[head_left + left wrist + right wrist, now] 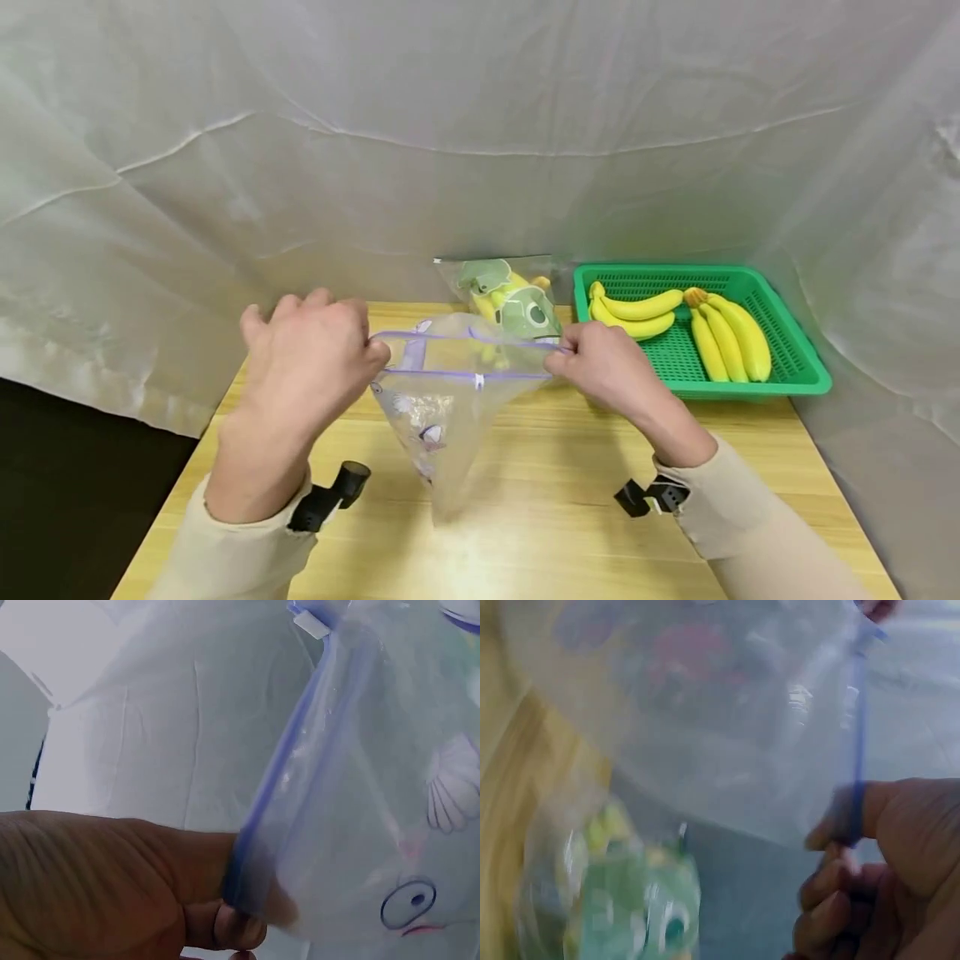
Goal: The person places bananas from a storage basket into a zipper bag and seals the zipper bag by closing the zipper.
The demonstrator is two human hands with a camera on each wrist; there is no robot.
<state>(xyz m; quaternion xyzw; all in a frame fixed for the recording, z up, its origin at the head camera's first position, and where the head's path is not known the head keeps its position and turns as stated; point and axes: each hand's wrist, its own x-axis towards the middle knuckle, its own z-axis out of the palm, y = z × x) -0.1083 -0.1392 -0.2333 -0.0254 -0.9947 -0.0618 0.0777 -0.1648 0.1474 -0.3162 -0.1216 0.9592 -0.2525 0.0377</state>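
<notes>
Hands point(307, 362) tight on parted mouth edges of clear bag point(457, 425), green basket point(757, 388) near right hand point(603, 362).

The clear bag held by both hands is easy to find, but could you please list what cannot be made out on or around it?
Right wrist view: the print on the clear bag, smeared by blur.
Head view: how many bananas are in the green-printed bag, partly covered by its print.
Left wrist view: the lower fingers of the left hand, partly cut off by the bottom edge.
</notes>
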